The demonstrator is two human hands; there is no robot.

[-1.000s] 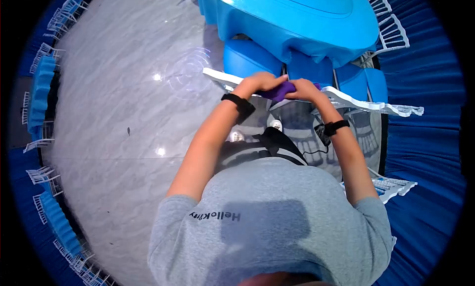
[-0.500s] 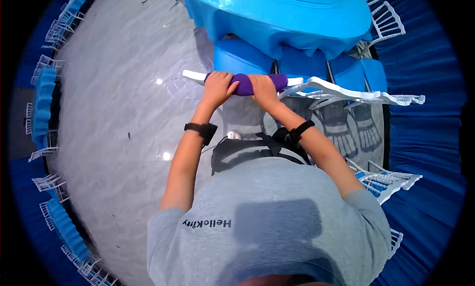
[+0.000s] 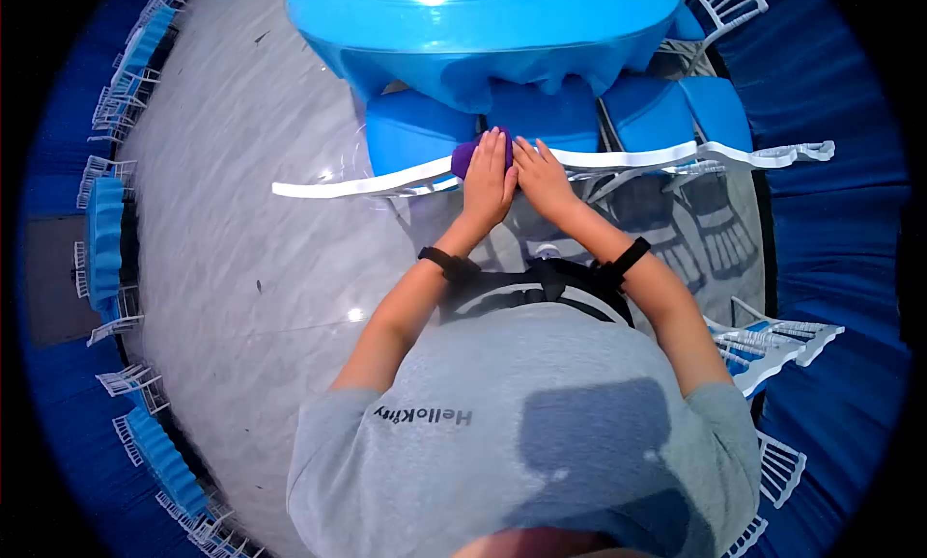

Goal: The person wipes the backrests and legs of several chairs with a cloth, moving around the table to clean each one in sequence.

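A purple cloth (image 3: 465,160) is bunched over the white top rail of a chair back (image 3: 372,185). My left hand (image 3: 490,180) presses down on it, its fingers straight and held together, the thumb toward the right. Close beside it, my right hand (image 3: 544,180) has its fingers stretched out and slightly apart over the rail, where the neighbouring chair back (image 3: 623,159) begins. Part of the cloth is hidden beneath my left hand. Blue chair seats (image 3: 420,131) lie just beyond the rails.
A round table under a shiny blue cover (image 3: 483,22) stands ahead. More white chairs (image 3: 782,350) are at the right, near blue drapes (image 3: 830,239). Farther tables with blue covers (image 3: 104,239) line the left side of the pale floor (image 3: 241,172).
The cloth, spread along the rail under both hands earlier, is now bunched farther right along the rail. My fingers have straightened from a wrapped grip, and more rail shows at left.
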